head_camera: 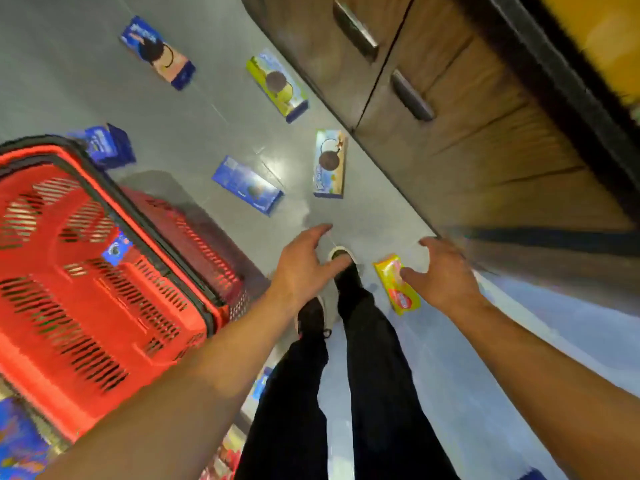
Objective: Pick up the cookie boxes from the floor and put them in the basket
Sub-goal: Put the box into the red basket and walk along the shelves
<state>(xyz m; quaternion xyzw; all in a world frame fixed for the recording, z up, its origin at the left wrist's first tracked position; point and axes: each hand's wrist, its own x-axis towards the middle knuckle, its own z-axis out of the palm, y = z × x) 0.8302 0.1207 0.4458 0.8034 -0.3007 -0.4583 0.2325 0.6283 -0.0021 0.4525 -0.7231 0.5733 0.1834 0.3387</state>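
Several cookie boxes lie on the grey floor: a blue box (246,185) nearest, a pale blue one (330,163) by the cabinet, a green-yellow one (277,84), a blue and pink one (157,51) farthest, and a dark blue one (109,145) behind the basket. A yellow packet (394,284) lies by my feet. The red basket (86,271) stands at the left with a small blue pack (116,250) seen at it. My left hand (308,265) and right hand (446,271) hang open above the floor, holding nothing. My right thumb is over the yellow packet.
Wooden cabinet doors (433,109) with metal handles run along the right side. My legs in black trousers and black shoes (346,271) stand between the hands. Colourful packs (20,441) show at the lower left edge.
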